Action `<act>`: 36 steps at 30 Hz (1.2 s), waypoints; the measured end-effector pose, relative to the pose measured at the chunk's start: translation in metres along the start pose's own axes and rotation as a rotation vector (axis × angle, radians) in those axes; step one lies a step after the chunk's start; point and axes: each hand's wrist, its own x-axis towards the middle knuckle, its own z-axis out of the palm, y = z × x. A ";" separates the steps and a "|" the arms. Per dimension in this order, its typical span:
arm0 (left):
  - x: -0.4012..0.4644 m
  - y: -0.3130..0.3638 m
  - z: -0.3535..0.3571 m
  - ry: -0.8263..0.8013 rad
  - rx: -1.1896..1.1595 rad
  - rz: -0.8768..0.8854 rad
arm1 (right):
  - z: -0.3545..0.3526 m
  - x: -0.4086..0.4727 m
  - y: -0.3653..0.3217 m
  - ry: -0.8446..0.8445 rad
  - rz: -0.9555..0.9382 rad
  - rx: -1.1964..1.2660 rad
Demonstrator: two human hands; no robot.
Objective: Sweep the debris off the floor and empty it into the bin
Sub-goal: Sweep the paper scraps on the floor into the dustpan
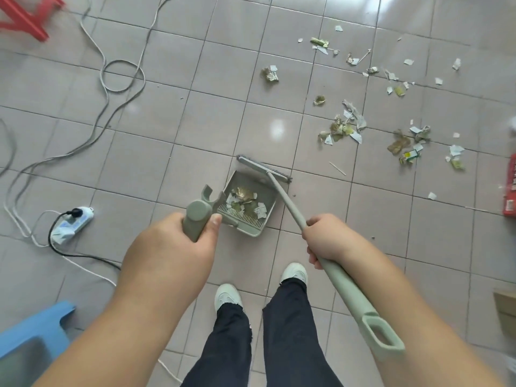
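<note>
Feet: two pale shoes and dark trouser legs below both hands, knees cut off by the lower edge.
Left hand: fingers curled round the top of the dustpan handle, thumb along its side; fingertips hidden behind the grip.
Right hand: wrapped round the broom shaft; the shaft's looped end trails back past the wrist.
Dustpan: on the floor just ahead of the hands, holding paper and foil scraps.
Broom head: at the pan's open far edge.
Debris: scattered on the tiles beyond and right of the right hand; small bits are hard to identify.
Left side: power strip and looping cables.
Edges: blue stool, red stool, red pack, all cut off.
</note>
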 end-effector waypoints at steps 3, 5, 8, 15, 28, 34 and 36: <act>-0.003 -0.020 -0.007 -0.015 0.007 -0.005 | 0.018 -0.007 -0.003 0.012 -0.016 0.034; -0.003 -0.030 -0.010 -0.025 0.008 -0.010 | 0.023 -0.007 -0.009 0.027 -0.029 0.017; -0.004 -0.045 -0.011 -0.047 0.017 -0.012 | 0.031 0.001 -0.017 0.057 -0.006 -0.020; 0.000 -0.070 -0.005 -0.073 0.052 -0.012 | 0.067 0.024 -0.012 0.081 0.025 0.013; 0.005 -0.091 -0.004 -0.092 0.007 -0.020 | 0.046 -0.059 0.002 0.004 -0.005 -0.070; 0.005 -0.092 -0.003 -0.081 0.008 -0.003 | 0.069 -0.019 -0.016 0.075 0.010 -0.004; 0.007 -0.092 -0.003 -0.076 0.007 0.006 | 0.083 -0.008 -0.023 0.038 0.045 -0.026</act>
